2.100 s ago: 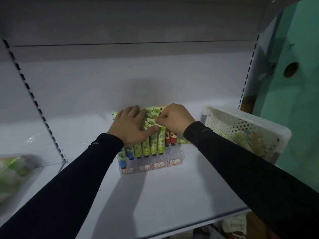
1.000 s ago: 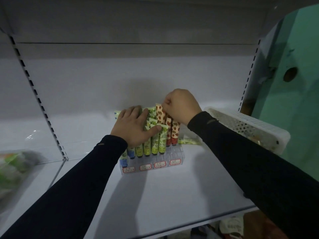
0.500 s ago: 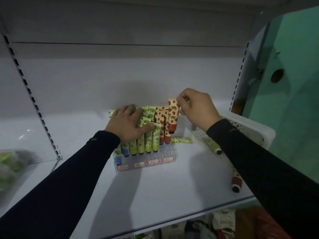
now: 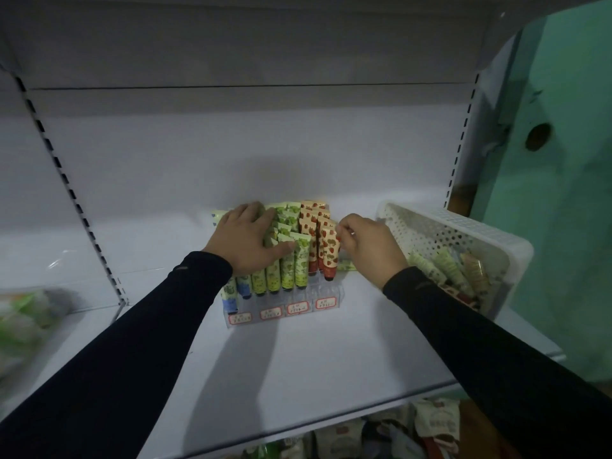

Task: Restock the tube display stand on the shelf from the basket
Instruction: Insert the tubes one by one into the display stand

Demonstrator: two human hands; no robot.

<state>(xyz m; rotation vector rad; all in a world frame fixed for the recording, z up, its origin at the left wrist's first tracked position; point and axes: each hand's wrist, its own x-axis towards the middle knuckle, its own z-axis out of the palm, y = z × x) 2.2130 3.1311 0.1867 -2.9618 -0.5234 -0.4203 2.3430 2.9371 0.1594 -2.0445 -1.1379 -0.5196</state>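
A clear tube display stand (image 4: 326, 289) with red price labels sits mid-shelf. It holds rows of green tubes (image 4: 300, 260), some blue ones at the left, and red strawberry tubes (image 4: 308, 226) in the right column. My left hand (image 4: 246, 240) lies flat over the green tubes, thumb against the front one. My right hand (image 4: 367, 246) pinches the top edge of the front red tube (image 4: 328, 255), which stands in the right column. The white perforated basket (image 4: 463, 223) stands to the right with several tubes (image 4: 447, 270) inside.
One green tube (image 4: 347, 267) lies on the shelf (image 4: 298, 366) between stand and basket. Blurred green packages (image 4: 20, 319) sit on the neighbouring shelf at left. More packets (image 4: 430, 429) show on the shelf below. A green wall (image 4: 563, 160) rises behind the basket.
My right hand has brought a red tube down from above the stand into the front of the right column. My left hand has stayed on the green tubes.
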